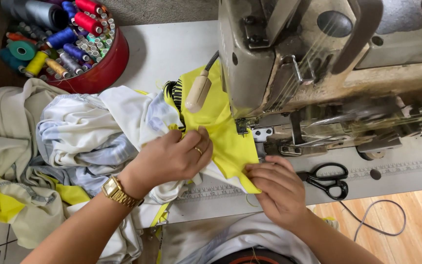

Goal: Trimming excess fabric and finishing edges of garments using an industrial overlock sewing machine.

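Pinching smooth yellow fabric (223, 134) flat, my left hand (172, 156) and right hand (277, 188) press fingers together. Black scissors (328, 180) lie beside my right fingers (the needle is hidden behind the worn metal sewing machine (318, 63)).

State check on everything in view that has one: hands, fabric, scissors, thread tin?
left hand: pressing down on the yellow fabric, fingers bent
right hand: pinching the fabric's near edge
yellow fabric: flat under the sewing machine head
white garments: bunched in a heap
scissors: closed, lying flat
red tin: open, full of thread spools
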